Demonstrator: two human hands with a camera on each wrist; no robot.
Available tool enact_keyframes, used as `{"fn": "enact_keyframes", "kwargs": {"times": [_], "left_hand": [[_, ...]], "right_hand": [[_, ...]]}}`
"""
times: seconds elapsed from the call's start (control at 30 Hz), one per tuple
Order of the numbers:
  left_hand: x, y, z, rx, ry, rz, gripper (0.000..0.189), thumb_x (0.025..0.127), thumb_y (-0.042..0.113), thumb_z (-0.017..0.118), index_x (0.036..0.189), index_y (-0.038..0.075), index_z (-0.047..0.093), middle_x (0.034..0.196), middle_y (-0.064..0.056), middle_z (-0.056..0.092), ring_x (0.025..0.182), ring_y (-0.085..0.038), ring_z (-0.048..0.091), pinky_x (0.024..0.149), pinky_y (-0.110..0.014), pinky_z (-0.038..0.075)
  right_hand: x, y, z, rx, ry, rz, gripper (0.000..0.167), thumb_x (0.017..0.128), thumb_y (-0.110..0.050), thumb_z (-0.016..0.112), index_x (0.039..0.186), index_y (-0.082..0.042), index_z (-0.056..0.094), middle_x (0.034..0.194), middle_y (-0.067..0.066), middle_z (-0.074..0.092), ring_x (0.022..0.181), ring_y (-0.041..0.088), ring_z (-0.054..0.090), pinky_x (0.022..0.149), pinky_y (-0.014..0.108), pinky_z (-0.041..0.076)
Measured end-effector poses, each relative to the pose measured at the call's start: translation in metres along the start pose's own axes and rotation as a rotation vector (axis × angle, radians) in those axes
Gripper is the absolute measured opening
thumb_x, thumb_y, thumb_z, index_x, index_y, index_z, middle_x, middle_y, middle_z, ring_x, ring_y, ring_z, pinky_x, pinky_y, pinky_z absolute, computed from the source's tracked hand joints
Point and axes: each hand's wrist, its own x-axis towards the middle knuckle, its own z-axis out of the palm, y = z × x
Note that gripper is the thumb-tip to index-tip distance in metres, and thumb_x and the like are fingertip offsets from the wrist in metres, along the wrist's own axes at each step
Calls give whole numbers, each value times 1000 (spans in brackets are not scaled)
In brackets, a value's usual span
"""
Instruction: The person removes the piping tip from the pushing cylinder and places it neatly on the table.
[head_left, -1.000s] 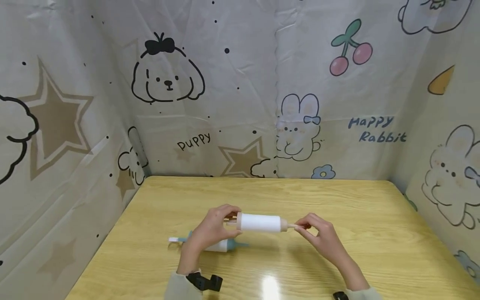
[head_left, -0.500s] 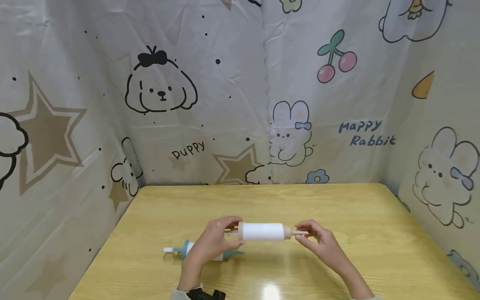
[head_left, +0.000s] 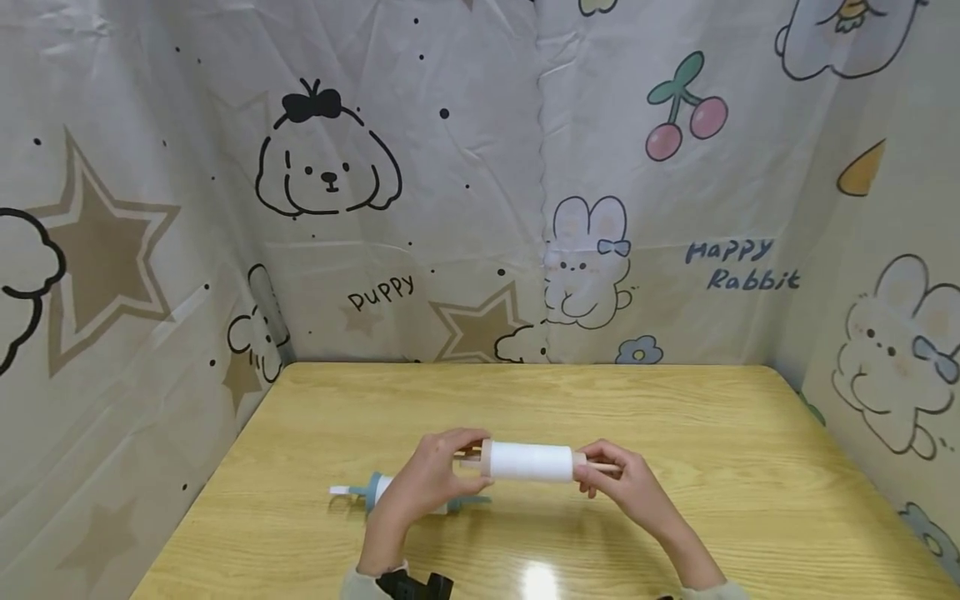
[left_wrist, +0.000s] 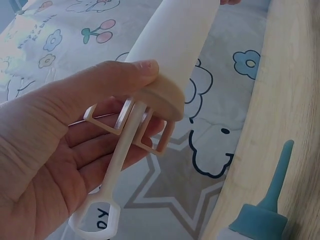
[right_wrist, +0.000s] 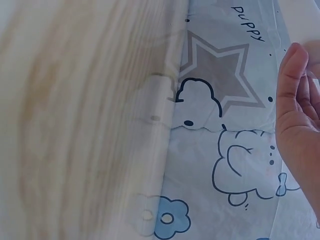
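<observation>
A beige-and-white icing syringe [head_left: 531, 461] lies level between both hands, raised over the table. My left hand [head_left: 420, 483] grips its collar end; in the left wrist view, the thumb [left_wrist: 145, 68] presses on the barrel's edge and the fingers lie behind the beige finger loops [left_wrist: 157, 139]. A white plunger with a ring end [left_wrist: 115, 220] sticks out past the palm. My right hand [head_left: 626, 483] pinches the beige cap [head_left: 578, 463] at the other end, the thin nozzle [head_left: 606, 468] passing through its fingers. Behind my left wrist, a blue-and-white icing syringe [head_left: 372, 492] lies on the table, partly hidden.
The wooden table [head_left: 675, 417] reaches back to a printed cloth [head_left: 465, 250] that hangs behind and at both sides. A black strap with a camera [head_left: 416, 586] sits on my left wrist.
My right hand has moved left from the nozzle's tip, opened a little, and now pinches the cap at the barrel. The left hand keeps its grip. The head view has shifted slightly.
</observation>
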Motion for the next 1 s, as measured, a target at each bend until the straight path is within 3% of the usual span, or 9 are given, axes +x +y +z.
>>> {"fn": "enact_keyframes", "kwargs": {"times": [0.2,0.53,0.67,0.8,1.0], "left_hand": [[0,0,-1,-10,-9,5,44,80,12,81,121,4,65,118,-13,69,99,-24,72,81,-20,59],[1,-2,0,10,-5,24,48,80,11,81,125,4,65,122,-15,69,98,-24,72,80,-23,61],[-1,-5,1,6,-4,33,47,81,12,80,124,2,65,120,-16,69,97,-26,72,80,-25,61],[-1,-7,0,8,-2,28,47,81,13,80,123,1,65,118,-16,71,95,-25,72,79,-24,61],[0,-7,-5,20,5,28,47,80,12,81,122,0,66,117,-16,71,95,-26,72,79,-23,60]], "right_hand": [[0,-1,0,10,13,4,27,96,-16,62,112,6,59,91,-3,66,77,12,67,69,31,59],[-1,5,3,-74,83,-123,19,95,-9,63,110,3,63,96,-14,67,81,4,68,69,30,60],[0,8,4,-141,115,-247,19,90,-3,67,109,-1,65,99,-8,70,87,-1,67,73,26,61],[3,10,4,-195,130,-362,23,86,-3,72,108,-5,67,98,4,72,89,3,68,76,23,60],[6,9,4,-248,147,-444,32,79,1,77,109,-8,68,100,8,72,88,2,65,78,21,59]]}}
